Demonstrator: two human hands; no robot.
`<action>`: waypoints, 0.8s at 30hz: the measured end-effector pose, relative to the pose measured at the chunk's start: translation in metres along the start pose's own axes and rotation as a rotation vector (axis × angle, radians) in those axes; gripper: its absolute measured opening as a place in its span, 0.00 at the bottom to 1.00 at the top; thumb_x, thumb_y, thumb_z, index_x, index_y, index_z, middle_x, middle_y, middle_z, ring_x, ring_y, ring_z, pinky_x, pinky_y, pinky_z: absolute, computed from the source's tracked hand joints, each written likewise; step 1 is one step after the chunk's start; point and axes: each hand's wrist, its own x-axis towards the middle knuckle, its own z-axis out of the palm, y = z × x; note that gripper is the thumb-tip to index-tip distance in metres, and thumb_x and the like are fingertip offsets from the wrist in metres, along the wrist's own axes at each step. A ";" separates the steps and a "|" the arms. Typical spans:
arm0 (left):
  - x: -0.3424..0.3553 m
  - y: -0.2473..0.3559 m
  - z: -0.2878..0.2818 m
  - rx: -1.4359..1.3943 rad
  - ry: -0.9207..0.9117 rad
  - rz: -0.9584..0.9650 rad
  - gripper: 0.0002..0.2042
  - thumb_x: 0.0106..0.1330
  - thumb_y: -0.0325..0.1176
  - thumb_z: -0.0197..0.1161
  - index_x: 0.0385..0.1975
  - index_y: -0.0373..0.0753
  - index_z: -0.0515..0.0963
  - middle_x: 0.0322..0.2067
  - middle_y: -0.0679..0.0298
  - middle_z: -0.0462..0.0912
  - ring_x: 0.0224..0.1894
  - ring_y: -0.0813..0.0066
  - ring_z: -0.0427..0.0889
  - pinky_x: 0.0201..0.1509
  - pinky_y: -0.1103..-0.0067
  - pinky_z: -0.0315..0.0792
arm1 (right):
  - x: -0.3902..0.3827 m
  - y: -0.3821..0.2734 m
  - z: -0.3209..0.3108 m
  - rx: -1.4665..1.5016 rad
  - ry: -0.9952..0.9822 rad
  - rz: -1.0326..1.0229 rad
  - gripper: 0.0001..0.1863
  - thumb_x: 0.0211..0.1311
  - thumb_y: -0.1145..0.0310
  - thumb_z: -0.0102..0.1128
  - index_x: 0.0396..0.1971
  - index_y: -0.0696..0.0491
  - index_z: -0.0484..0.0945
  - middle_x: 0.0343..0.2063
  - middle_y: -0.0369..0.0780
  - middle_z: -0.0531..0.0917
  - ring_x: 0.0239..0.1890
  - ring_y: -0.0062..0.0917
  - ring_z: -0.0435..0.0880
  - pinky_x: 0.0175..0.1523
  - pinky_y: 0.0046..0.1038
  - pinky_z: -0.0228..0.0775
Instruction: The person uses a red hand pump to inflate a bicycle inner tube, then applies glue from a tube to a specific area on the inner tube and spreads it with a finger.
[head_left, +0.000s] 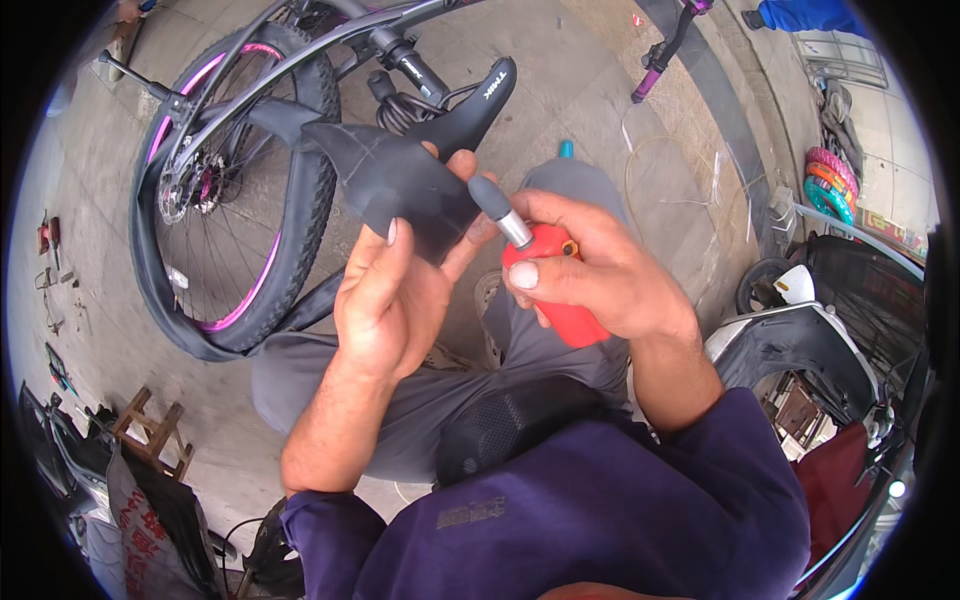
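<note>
My left hand grips a flattened section of black inner tube, thumb on the near side and fingers behind it. From there the tube runs left to the bicycle wheel, which has a pink rim and a knobbly tyre. In my right hand is a red hand-held grinder, with my thumb resting across its top. Its silver collar carries a grey, rounded tip. That tip is close to the tube's right edge; whether they touch, I cannot tell.
Beyond my hands lies the grey bicycle frame with its black saddle. A purple-and-black bar is at the upper right. A wooden stool and small tools are on the left. To the right stands a scooter.
</note>
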 end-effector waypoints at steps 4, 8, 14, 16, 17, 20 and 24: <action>0.000 0.006 0.006 -0.014 0.073 -0.055 0.28 0.82 0.43 0.47 0.76 0.38 0.56 0.74 0.51 0.62 0.77 0.55 0.59 0.80 0.52 0.53 | -0.007 -0.014 0.001 -0.452 0.105 -0.160 0.31 0.61 0.64 0.68 0.61 0.63 0.72 0.37 0.43 0.83 0.37 0.28 0.83 0.47 0.31 0.75; 0.002 0.004 0.002 -0.056 0.052 -0.068 0.27 0.82 0.44 0.46 0.75 0.37 0.58 0.74 0.53 0.62 0.77 0.56 0.60 0.80 0.52 0.53 | -0.001 -0.021 0.014 -0.449 0.133 -0.058 0.35 0.60 0.67 0.68 0.66 0.63 0.69 0.42 0.45 0.84 0.42 0.28 0.84 0.51 0.31 0.75; 0.002 0.002 0.001 -0.061 0.049 -0.091 0.28 0.82 0.45 0.46 0.75 0.37 0.58 0.75 0.55 0.61 0.77 0.57 0.60 0.80 0.53 0.53 | 0.013 -0.007 0.017 -0.461 0.150 -0.139 0.35 0.59 0.64 0.67 0.63 0.64 0.68 0.39 0.53 0.86 0.40 0.47 0.88 0.44 0.39 0.78; 0.002 0.002 0.002 -0.049 0.065 -0.098 0.28 0.82 0.46 0.46 0.75 0.37 0.57 0.75 0.55 0.60 0.77 0.58 0.60 0.80 0.53 0.54 | 0.017 0.000 0.016 -0.332 0.146 -0.168 0.33 0.59 0.63 0.67 0.62 0.65 0.70 0.39 0.52 0.86 0.39 0.45 0.89 0.44 0.38 0.78; 0.002 0.003 0.003 -0.041 0.065 -0.100 0.28 0.82 0.45 0.46 0.75 0.37 0.57 0.75 0.55 0.60 0.77 0.58 0.60 0.79 0.53 0.54 | 0.018 0.002 0.016 -0.268 0.145 -0.182 0.32 0.59 0.63 0.67 0.61 0.65 0.71 0.39 0.52 0.86 0.39 0.44 0.89 0.43 0.38 0.78; 0.001 0.004 0.001 -0.046 0.060 -0.094 0.28 0.82 0.45 0.45 0.76 0.38 0.56 0.76 0.55 0.59 0.77 0.58 0.59 0.79 0.53 0.54 | 0.022 -0.008 0.015 -0.158 0.112 -0.029 0.30 0.60 0.62 0.67 0.58 0.65 0.74 0.38 0.52 0.85 0.40 0.39 0.88 0.45 0.36 0.77; 0.003 0.003 -0.004 -0.064 0.020 -0.076 0.28 0.83 0.45 0.44 0.76 0.39 0.55 0.76 0.55 0.58 0.78 0.59 0.58 0.79 0.52 0.54 | 0.021 -0.010 0.010 -0.164 0.043 0.007 0.30 0.60 0.61 0.66 0.57 0.66 0.75 0.38 0.51 0.86 0.41 0.33 0.87 0.47 0.34 0.75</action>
